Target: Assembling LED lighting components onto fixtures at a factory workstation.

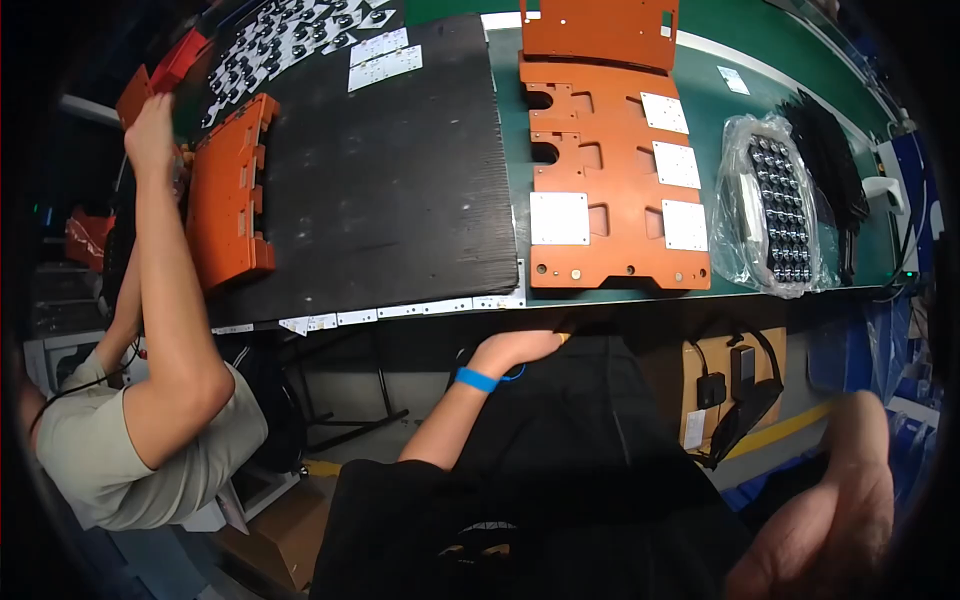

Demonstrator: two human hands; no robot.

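Observation:
My left hand (515,350), with a blue band on the wrist, lies just below the table's front edge, over my black shirt. Its fingers point right and the tips are lost in shadow. My right hand (835,515) is low at the right, close to the camera and blurred, away from the table. Nearest above my left hand, an orange fixture plate (600,265) lies on the green table (760,50) with several white square boards (559,218) set in it. A row of small white strips (400,310) runs along the front edge.
A large black mat (390,170) covers the table's left part. A co-worker's arm (165,260) reaches up beside a stack of orange plates (230,190). At the right are a clear bag holding a tray of black round parts (775,205) and black strips (835,160). Under the table is a cardboard box with cables (730,385).

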